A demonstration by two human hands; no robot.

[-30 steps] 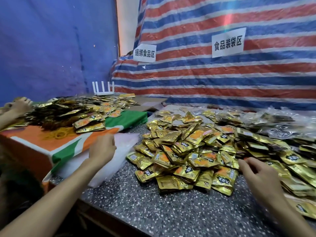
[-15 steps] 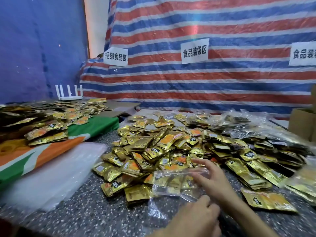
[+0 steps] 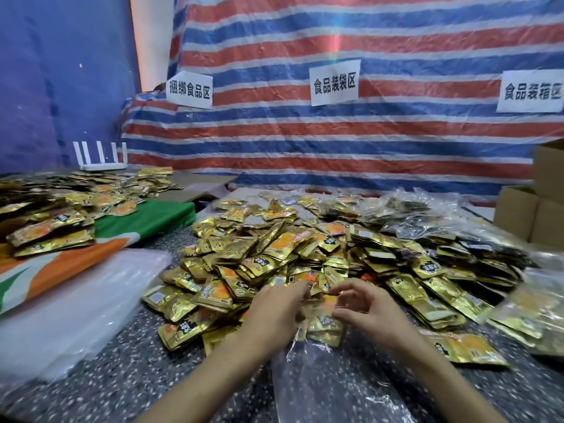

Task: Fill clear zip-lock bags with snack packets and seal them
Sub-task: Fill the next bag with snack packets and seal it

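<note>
One stack of flat clear plastic bags (image 3: 76, 306) lies at the left below a first heap of gold packets (image 3: 52, 230), and a bare strip of dark speckled counter (image 3: 128, 380) runs along the near edge. At the near rim of the second, larger heap of gold foil snack packets (image 3: 274, 248) (far too many to count), the left hand (image 3: 274, 312) and right hand (image 3: 369, 309) each pinch the mouth of one clear zip-lock bag (image 3: 329, 383), which lies flat on the counter with gold packets showing through its top. Further right sit filled clear bags (image 3: 409, 209) and three brown cardboard boxes (image 3: 549, 215).

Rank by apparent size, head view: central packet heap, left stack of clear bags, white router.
1. central packet heap.
2. stack of clear bags, nearer the camera, so flattered.
3. white router, farthest back.
</note>
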